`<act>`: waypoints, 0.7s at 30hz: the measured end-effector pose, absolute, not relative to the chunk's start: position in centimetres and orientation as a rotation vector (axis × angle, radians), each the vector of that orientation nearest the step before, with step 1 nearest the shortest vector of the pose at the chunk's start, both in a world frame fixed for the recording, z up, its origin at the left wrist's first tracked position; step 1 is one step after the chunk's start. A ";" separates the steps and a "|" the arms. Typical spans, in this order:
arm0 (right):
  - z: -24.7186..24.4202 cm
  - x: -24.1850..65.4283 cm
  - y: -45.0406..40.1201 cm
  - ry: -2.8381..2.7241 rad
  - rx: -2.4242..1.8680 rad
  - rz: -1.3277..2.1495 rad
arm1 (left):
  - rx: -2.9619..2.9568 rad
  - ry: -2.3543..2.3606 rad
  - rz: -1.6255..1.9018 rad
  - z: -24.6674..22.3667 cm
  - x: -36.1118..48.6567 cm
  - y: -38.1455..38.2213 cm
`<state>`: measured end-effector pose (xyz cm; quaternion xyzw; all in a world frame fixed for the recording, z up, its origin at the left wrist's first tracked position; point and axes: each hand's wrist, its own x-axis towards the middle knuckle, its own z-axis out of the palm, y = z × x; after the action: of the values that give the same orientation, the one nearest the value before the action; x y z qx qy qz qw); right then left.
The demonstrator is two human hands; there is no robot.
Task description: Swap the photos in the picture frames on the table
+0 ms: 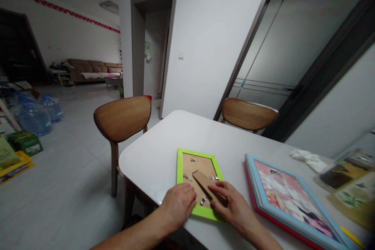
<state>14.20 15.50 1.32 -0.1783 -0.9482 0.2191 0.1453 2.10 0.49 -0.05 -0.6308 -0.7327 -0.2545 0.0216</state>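
Observation:
A green picture frame [180, 160] lies face down on the white table [155, 144], its brown backing board [200, 164] showing several metal clips. A brown stand flap [206, 181] lies slantwise over the backing. My left hand [179, 204] rests on the frame's near left edge, with its fingers bent together; whether they pinch the rim is hidden. My right hand [231, 203] is over the lower right part, thumb and fingers on the sides of the stand flap.
Blue and red picture frames, the blue one [293, 218] on top, lie stacked at right. Beyond them are a white cloth [309, 159] and a bag [356, 195]. Wooden chairs stand by the table, one at left [124, 119], one at the far side [249, 113].

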 end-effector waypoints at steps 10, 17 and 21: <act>-0.2 13.9 14.3 -2.719 -0.344 0.131 | -2.112 -2.349 -0.876 -0.1 0.7 -1.5; 1.5 13.5 11.3 -2.838 -0.082 0.311 | -2.190 -2.367 -0.922 1.0 -0.7 -2.2; 1.6 13.6 11.3 -2.821 -0.090 0.398 | -2.210 -2.339 -0.944 1.0 -0.9 -2.4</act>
<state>13.57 11.31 1.59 -0.0314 -0.9792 0.1383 0.1452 -0.93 -2.38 1.04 -0.6554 -0.6935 -0.2801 -0.1057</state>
